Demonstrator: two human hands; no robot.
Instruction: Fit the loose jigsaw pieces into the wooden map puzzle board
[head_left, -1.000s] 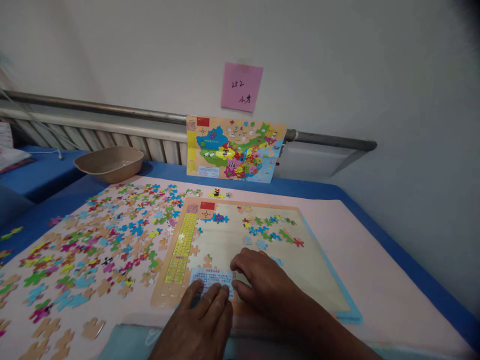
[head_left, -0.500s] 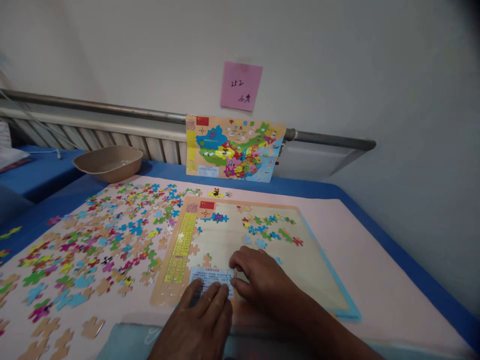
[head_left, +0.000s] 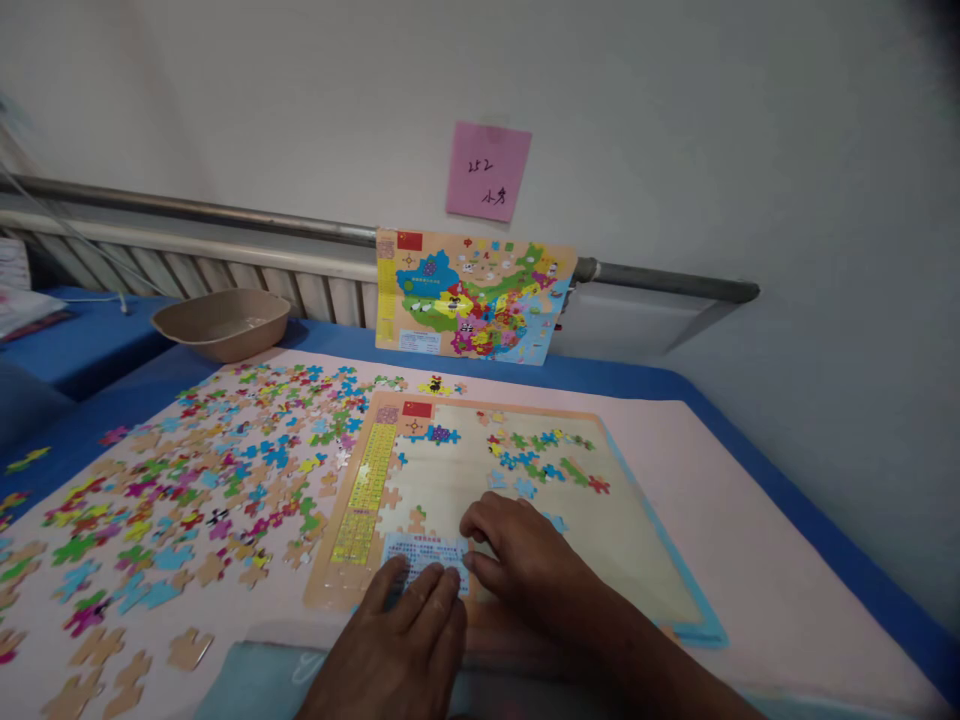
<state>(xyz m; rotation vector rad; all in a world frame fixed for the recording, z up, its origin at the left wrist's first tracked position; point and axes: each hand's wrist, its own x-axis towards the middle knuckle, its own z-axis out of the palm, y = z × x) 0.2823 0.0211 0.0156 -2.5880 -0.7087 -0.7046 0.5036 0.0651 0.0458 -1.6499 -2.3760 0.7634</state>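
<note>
A jigsaw puzzle board (head_left: pixel 615 560) lies in front of me, with its frame and a few joined sections in it. My left hand (head_left: pixel 401 630) lies flat with fingers stretched out over the lower part of a light-blue text panel (head_left: pixel 427 550) at the board's lower left. At the panel's right edge my right hand (head_left: pixel 517 550) is curled, thumb and fingertips touching the board. Whatever its fingers may hold is hidden. Several joined blue and green pieces (head_left: pixel 532 460) rest loosely in the board's upper right part.
Many loose puzzle pieces (head_left: pixel 255 450) are spread over the pale pink surface to the left. A tan basin (head_left: pixel 225 330) stands behind them. A printed map picture (head_left: pixel 465 300) leans against a metal rail (head_left: pixel 667 280), below a pink note (head_left: pixel 489 172) on the wall.
The view has shifted very slightly, so everything sits a little further right. Both hands keep almost the same place and pose on the board.
</note>
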